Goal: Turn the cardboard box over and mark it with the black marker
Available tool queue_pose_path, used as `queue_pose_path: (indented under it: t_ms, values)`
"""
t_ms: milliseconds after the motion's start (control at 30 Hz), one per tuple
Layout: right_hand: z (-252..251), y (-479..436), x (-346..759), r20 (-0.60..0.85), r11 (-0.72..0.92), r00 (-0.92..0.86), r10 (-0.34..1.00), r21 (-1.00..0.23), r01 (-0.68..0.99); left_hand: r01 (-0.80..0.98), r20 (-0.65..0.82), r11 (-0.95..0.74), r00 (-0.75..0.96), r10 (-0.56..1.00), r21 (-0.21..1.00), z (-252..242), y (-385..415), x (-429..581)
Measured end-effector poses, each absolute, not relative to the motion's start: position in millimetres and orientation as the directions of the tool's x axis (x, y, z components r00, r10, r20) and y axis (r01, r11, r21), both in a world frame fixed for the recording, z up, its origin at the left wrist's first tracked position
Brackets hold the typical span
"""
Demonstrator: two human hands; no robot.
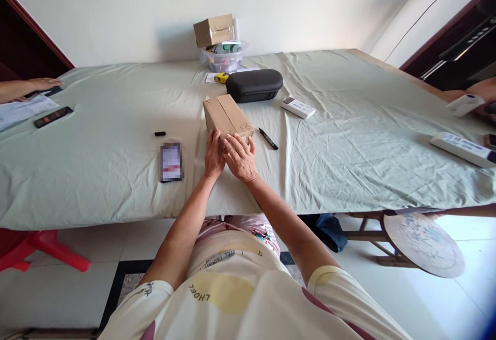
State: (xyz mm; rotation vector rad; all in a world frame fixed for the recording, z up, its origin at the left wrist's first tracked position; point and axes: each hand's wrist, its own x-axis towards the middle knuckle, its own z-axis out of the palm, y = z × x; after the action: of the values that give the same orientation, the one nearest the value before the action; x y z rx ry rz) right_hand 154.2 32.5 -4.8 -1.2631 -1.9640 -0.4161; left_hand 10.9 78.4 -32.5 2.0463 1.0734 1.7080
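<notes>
A closed brown cardboard box (225, 112) lies on the cloth in front of me, with a seam along its top and pen scribbles near its corners. My left hand (214, 156) grips its near left corner. Beside it, my right hand (241, 158) is on the near end, fingers laid over the front edge and touching the box. The palms and part of the near face are hidden. Just right of the box rests a black marker pen (268, 138), and its likely cap (160, 134) lies to the left. A phone with a blurred screen (171, 161) is near my left hand.
Behind the box sit a black hard case (254, 85), a yellow tool (221, 78) and a plastic tub (227, 61) topped by another cardboard box (214, 30). A white device (298, 107) lies right. Other people's hands (45, 83) show at both sides. A stool (424, 244) stands lower right.
</notes>
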Motion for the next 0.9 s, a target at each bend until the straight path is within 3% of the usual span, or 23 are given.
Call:
queue_pose_path:
  t_ms: [267, 433, 700, 900]
  values:
    - [-8, 40, 180, 0.785, 0.4, -0.043, 0.618, -0.267, 0.877, 0.276, 0.688, -0.663, 0.005, 0.725, 0.696, -29, 77, 13]
    - [-11, 45, 192, 0.805, 0.459, 0.028, 0.592, -0.365, 0.81, 0.312, 0.693, -0.664, 0.027, 0.721, 0.679, -27, 77, 11]
    - [-16, 45, 184, 0.83, 0.546, 0.025, 0.557, -0.389, 0.742, 0.307, 0.69, -0.651, -0.029, 0.723, 0.694, -26, 75, 10]
    - [-26, 47, 181, 0.783, 0.481, 0.039, 0.621, -0.419, 0.77, 0.156, 0.625, -0.606, -0.161, 0.764, 0.78, -24, 76, 13]
